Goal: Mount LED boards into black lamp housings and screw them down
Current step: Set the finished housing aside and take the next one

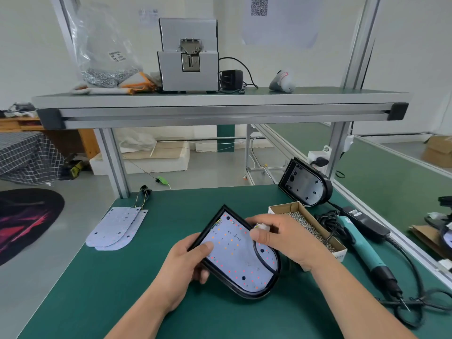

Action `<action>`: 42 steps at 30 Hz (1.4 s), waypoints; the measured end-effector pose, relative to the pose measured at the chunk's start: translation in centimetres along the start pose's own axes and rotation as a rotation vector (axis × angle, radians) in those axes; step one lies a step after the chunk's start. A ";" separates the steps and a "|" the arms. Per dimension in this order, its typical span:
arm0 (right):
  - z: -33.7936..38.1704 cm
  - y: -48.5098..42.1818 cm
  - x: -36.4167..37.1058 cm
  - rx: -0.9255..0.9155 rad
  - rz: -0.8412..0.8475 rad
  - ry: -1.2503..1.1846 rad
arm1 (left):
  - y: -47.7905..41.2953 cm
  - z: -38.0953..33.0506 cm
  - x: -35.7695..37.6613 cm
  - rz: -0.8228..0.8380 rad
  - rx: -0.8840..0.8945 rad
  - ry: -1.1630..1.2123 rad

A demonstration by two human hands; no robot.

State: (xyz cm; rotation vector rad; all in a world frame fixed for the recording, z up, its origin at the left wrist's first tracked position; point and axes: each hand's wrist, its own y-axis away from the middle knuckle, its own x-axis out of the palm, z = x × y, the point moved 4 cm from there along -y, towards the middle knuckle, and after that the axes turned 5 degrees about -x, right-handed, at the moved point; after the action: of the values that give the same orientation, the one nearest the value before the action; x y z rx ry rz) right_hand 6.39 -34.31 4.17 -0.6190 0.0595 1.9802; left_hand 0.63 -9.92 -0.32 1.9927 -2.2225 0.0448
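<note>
On the near middle of the green table [105, 292], a black lamp housing [245, 293] is held tilted above the mat, straight end far and left, rounded end near and right. An LED board [232, 253] lies inside it, white face up, dotted with red and orange LEDs.

The left hand [188, 261] grasps the housing's left edge: the fingers curl beneath, and the thumb presses flat on the board. The right hand [283, 237] is over the housing's far right side, pinching a small white connector [263, 226] between thumb and fingers. A black cable [258, 256] loops from under that hand across the board to the rounded end.

Spare LED boards [115, 228] lie stacked to the left, their wires pointing far. Just right of the hands stands an open cardboard box [283, 206] of screws — the right wrist passes above its near end. Farther right lies a teal electric screwdriver [362, 243] among black cords. A second housing [303, 185], no board in it, leans at the far right of the table. On the shelf above stand a grey machine [188, 69] and a clear bag [105, 50] of metal parts.
</note>
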 end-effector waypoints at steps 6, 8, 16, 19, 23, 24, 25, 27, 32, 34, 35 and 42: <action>0.2 -0.2 -0.1 -0.007 -0.001 0.004 | -0.1 -0.1 -0.2 -0.004 0.025 -0.001; 0.3 -0.3 0.1 -0.060 -0.047 0.056 | -0.1 -0.1 -0.2 0.012 0.044 0.033; 2.7 0.8 -2.3 -0.096 -0.359 -0.203 | -0.6 0.2 -0.4 0.006 0.039 0.147; 3.4 1.7 -5.6 -0.091 -0.538 -0.262 | -1.0 0.8 -0.6 -0.045 0.047 0.073; 3.0 3.9 -11.0 -0.093 -0.765 -0.496 | -1.5 1.4 -1.0 -0.060 0.066 0.022; 2.7 4.7 -12.6 -0.099 -0.820 -0.483 | -1.6 1.5 -1.0 -0.059 0.069 0.009; 2.7 5.6 -14.1 -0.102 -0.867 -0.468 | -1.8 1.6 -1.1 -0.060 0.072 0.000; 2.4 7.4 -17.1 -0.109 -0.962 -0.472 | -2.0 1.6 -1.3 -0.069 0.076 -0.006; 1.4 12.7 -24.1 -0.128 -1.183 -0.485 | -2.4 1.7 -1.5 -0.069 0.067 0.009; 0.9 14.8 -26.5 -0.117 -1.272 -0.488 | -2.5 1.8 -1.4 -0.075 0.067 0.015; 0.6 15.8 -27.5 -0.109 -1.316 -0.497 | -2.5 1.7 -1.4 -0.079 0.068 0.020; -2.5 21.8 -32.3 -0.052 -1.569 -0.496 | -2.6 1.6 -1.3 -0.092 0.067 0.041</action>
State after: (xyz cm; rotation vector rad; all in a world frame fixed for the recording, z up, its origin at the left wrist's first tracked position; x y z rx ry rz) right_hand 0.26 -72.10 11.63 -0.0456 -0.6048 0.5359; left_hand 3.21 -9.13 -2.31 2.1068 -2.1283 0.1489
